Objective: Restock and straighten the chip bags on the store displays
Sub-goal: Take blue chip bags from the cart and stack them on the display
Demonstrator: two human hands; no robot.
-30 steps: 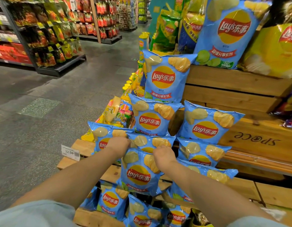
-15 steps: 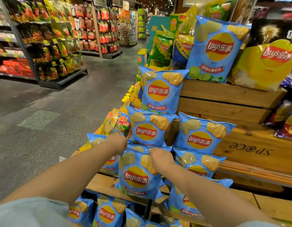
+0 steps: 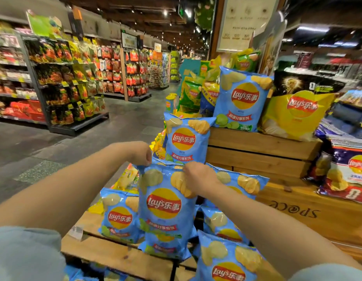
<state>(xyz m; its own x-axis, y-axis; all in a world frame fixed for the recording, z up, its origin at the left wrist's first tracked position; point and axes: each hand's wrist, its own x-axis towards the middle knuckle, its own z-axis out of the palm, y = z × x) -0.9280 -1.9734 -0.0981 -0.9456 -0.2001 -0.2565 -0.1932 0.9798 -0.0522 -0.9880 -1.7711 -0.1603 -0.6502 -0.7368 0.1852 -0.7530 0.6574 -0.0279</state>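
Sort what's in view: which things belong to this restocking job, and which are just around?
In the job: blue chip bag held by its top edge by left hand and right hand; wooden display.
Just around: yellow chip bag; aisle shelves.

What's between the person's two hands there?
In the head view, only the top edge of the blue chip bag spans between the left hand and right hand, which grip it.
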